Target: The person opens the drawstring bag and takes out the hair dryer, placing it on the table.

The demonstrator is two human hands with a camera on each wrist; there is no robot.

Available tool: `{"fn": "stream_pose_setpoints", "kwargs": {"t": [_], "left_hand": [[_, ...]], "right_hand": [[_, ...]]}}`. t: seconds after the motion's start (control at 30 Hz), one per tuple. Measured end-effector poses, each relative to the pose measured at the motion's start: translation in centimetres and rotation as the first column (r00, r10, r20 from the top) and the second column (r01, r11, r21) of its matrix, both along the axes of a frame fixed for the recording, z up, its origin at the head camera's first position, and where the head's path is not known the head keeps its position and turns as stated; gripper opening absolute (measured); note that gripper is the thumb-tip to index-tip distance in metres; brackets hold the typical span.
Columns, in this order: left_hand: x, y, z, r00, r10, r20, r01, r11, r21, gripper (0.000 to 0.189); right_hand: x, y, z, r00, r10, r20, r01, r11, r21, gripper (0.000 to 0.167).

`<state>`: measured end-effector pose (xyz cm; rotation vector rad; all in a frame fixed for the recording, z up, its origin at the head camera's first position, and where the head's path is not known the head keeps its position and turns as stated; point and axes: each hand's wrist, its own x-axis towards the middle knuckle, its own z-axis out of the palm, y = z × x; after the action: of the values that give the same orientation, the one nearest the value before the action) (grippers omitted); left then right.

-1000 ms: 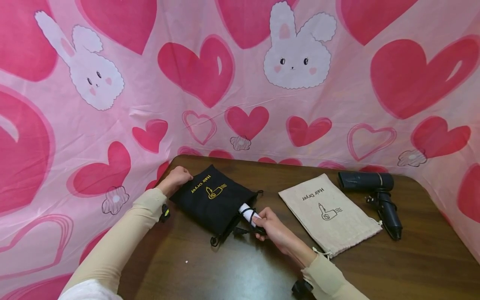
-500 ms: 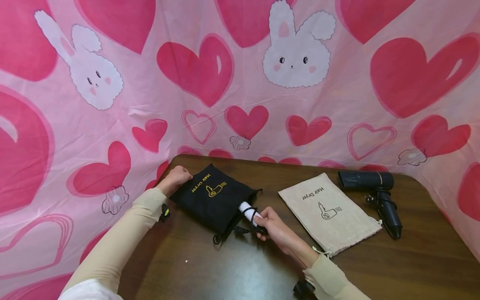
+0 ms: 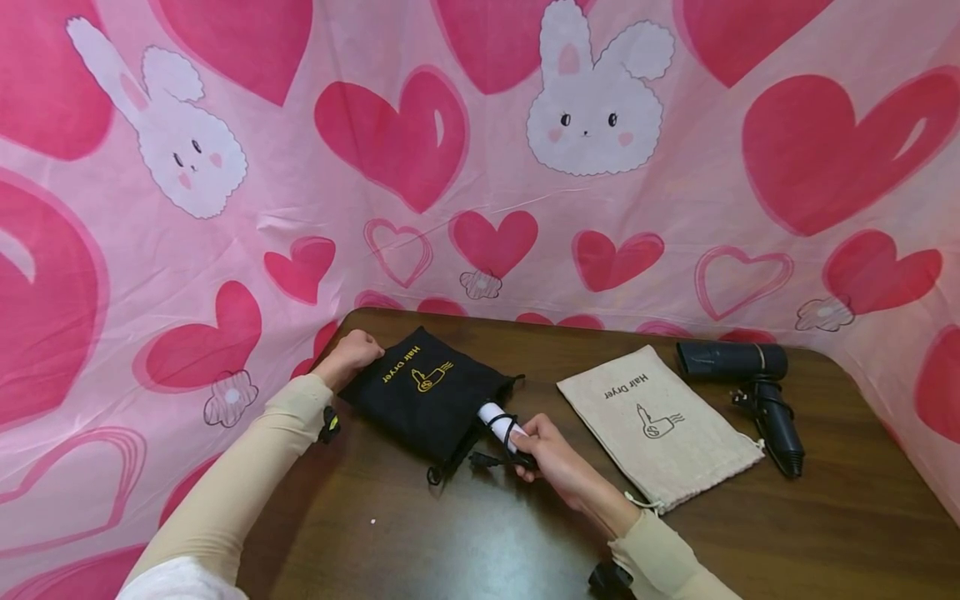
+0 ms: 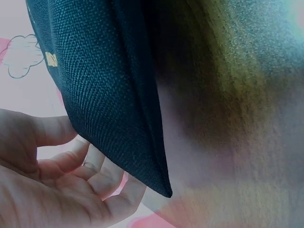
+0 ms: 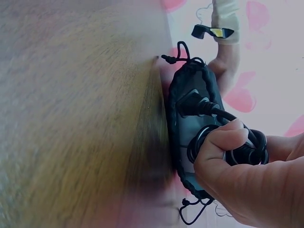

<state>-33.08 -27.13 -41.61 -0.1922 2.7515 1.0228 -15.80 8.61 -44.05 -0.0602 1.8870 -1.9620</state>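
A black drawstring bag printed "Hair Dryer" in yellow lies on the left of the table. My left hand pinches its closed end between thumb and fingers; in the left wrist view the cloth corner hangs past the fingers. Out of the bag's mouth sticks the white handle of a hair dryer, its other end hidden inside. My right hand grips this handle and the black cord wound round it. The cord's plug dangles at the opening in the right wrist view.
A beige drawstring bag with the same print lies flat right of my right hand. Beyond it is a black hair dryer, cord wrapped on its handle. The wooden table backs onto a pink heart-patterned curtain.
My right hand has shifted slightly right and toward me with the handle, and a little more white shows outside the bag. My left hand keeps its place.
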Motion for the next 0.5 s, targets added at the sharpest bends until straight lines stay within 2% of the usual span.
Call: {"fn": "stream_pose_setpoints", "kwargs": {"t": [0.5], "left_hand": [[0.01, 0.01, 0.20, 1.000, 0.014, 0.004, -0.014, 1.000, 0.014, 0.025]], "right_hand": [[0.11, 0.37, 0.24, 1.000, -0.009, -0.017, 0.009, 1.000, 0.006, 0.018]]}}
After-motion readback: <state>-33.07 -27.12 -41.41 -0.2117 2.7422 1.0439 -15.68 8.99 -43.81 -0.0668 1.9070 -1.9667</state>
